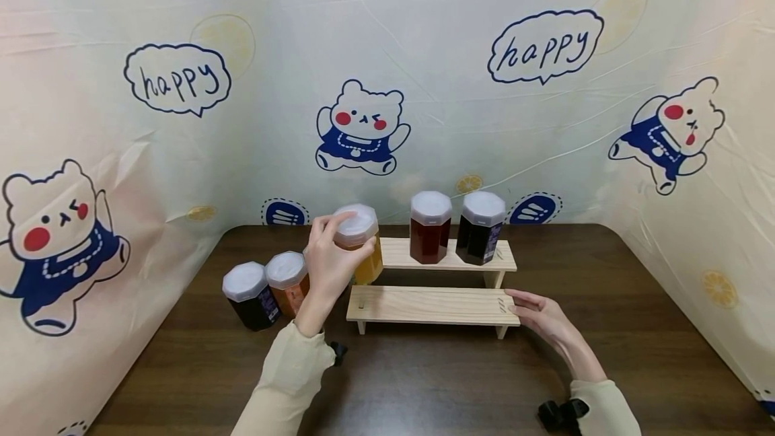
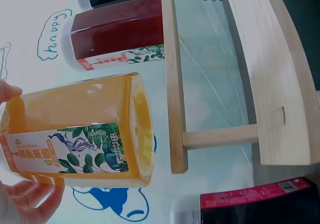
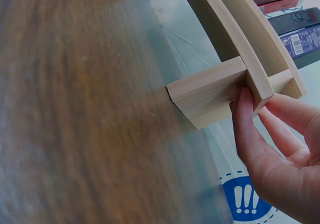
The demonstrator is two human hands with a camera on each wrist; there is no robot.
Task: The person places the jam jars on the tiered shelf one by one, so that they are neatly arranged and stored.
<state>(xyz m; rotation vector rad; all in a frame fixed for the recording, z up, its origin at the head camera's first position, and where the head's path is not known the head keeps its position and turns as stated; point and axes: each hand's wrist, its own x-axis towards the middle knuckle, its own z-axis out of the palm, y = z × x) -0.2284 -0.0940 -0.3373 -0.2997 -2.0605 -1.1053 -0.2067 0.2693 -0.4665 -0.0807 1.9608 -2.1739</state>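
Note:
My left hand (image 1: 331, 258) grips an octagonal jar of yellow-orange contents (image 2: 75, 129) near its white lid. In the left wrist view the jar's base hangs a little off the upper board of a two-step wooden rack (image 1: 424, 305), by that board's left end. With thumb and fingers, my right hand (image 3: 280, 149) pinches the right end of the rack's lower board. A dark red jar (image 1: 430, 241) and a black jar (image 1: 477, 241) stand upright on the upper board, to the right of the held jar. The lower board bears nothing.
Left of the rack, a dark jar (image 1: 254, 308) and an orange-brown jar (image 1: 290, 295) stand on the brown wooden table (image 1: 424, 382), close beside my left wrist. A printed cloth with bears (image 1: 363, 19) hangs behind the table and along both sides.

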